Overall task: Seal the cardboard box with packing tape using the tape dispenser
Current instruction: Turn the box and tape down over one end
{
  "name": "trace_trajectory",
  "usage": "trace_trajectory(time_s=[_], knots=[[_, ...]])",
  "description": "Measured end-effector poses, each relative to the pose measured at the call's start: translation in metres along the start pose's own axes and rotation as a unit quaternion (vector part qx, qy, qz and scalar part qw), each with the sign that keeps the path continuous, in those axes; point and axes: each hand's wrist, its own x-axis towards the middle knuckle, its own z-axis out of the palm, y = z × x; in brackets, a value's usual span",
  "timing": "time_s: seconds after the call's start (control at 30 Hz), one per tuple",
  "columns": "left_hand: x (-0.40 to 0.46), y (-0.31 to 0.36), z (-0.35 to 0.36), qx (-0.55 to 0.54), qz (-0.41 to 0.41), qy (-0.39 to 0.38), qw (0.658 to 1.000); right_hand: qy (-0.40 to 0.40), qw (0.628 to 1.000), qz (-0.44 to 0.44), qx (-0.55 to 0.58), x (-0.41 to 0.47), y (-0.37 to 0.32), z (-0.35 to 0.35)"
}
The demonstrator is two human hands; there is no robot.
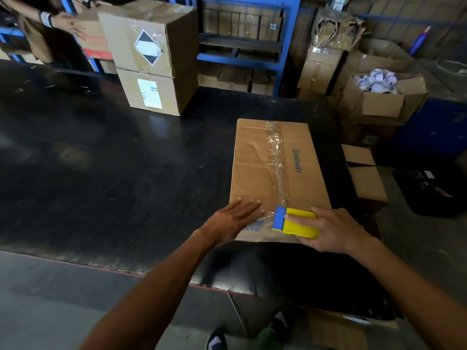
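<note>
A brown cardboard box (252, 162) lies on the black table, printed with blue lettering. A strip of clear packing tape (276, 160) runs down its middle seam from the far edge to the near edge. My right hand (333, 231) grips a yellow and blue tape dispenser (294, 222) at the box's near edge, on the end of the tape strip. My left hand (235, 218) lies flat on the box's near left corner, fingers spread, holding nothing.
Two stacked cardboard boxes (154, 59) stand at the table's far side. Another person's hand (73, 25) rests on a box at the top left. Blue shelving (240, 44) is behind. Open boxes, one with white rolls (376, 82), sit on the right. The table edge (101, 263) is near me.
</note>
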Motion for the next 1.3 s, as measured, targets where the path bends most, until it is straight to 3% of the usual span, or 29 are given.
trace_trajectory(time_s=[0.23, 0.37, 0.67, 0.83, 1.0, 1.17, 1.3], knots=[[-0.006, -0.005, 0.000, -0.079, -0.048, -0.026, 0.995, 0.038, 0.999, -0.024, -0.009, -0.002, -0.008, 0.000], [-0.005, 0.000, 0.004, -0.084, -0.093, 0.023, 0.992, 0.029, 0.999, -0.020, -0.012, 0.000, -0.008, 0.000], [-0.005, -0.003, 0.008, -0.062, -0.064, 0.095, 0.992, 0.052, 0.997, -0.048, -0.001, -0.010, -0.003, -0.004], [-0.003, -0.003, 0.007, -0.078, -0.073, 0.084, 0.991, 0.063, 0.997, -0.050, -0.002, -0.039, 0.044, -0.011], [-0.002, -0.007, 0.011, -0.077, -0.069, 0.043, 0.994, 0.025, 0.999, -0.044, -0.008, -0.041, 0.064, -0.001], [0.007, 0.005, 0.004, -0.006, -0.070, 0.048, 0.996, 0.044, 0.998, -0.049, -0.022, -0.036, 0.065, 0.000], [0.055, 0.023, 0.002, 0.047, 0.003, 0.034, 0.998, 0.052, 0.997, -0.049, -0.001, -0.036, 0.070, 0.002]])
